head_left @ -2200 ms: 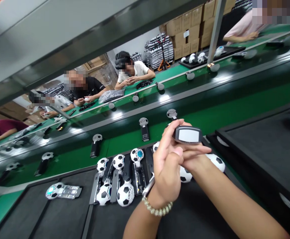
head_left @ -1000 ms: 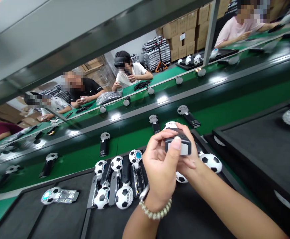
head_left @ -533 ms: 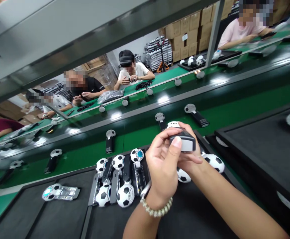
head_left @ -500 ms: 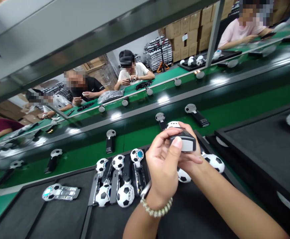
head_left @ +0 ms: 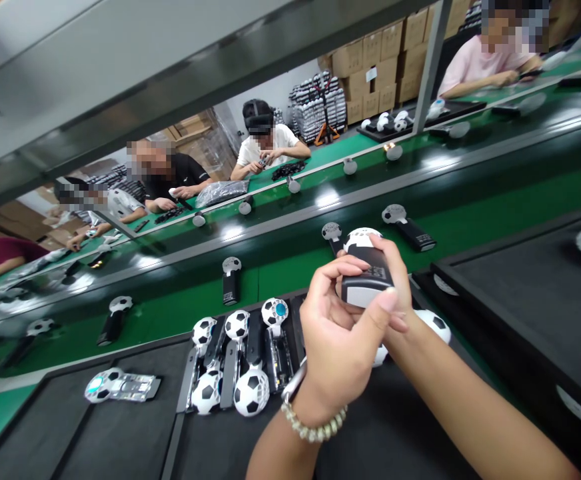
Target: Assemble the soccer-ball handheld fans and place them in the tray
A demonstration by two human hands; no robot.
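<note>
A black device with a pale end face and a white football-patterned head (head_left: 368,273) is held between both hands, right of the picture's middle. My left hand (head_left: 338,327), with a beaded bracelet at the wrist, has its fingers curled round the device's left side. Behind and to the right, my right hand (head_left: 395,280) grips it too, partly hidden by the left. Several football-headed devices (head_left: 251,390) lie in rows on the black tray (head_left: 140,440) left of my hands. One with a clear body (head_left: 120,387) lies apart at the left.
Beyond the tray, a green conveyor (head_left: 280,247) carries spaced football-headed devices (head_left: 408,227). Another black tray (head_left: 525,293) is at the right. A metal beam (head_left: 170,67) crosses overhead. Several people sit at the far bench, with cartons (head_left: 370,73) behind.
The held device has turned, so dark printed casing now shows above its pale end. My left thumb has moved off the end towards the right. Devices on the near conveyor have shifted right.
</note>
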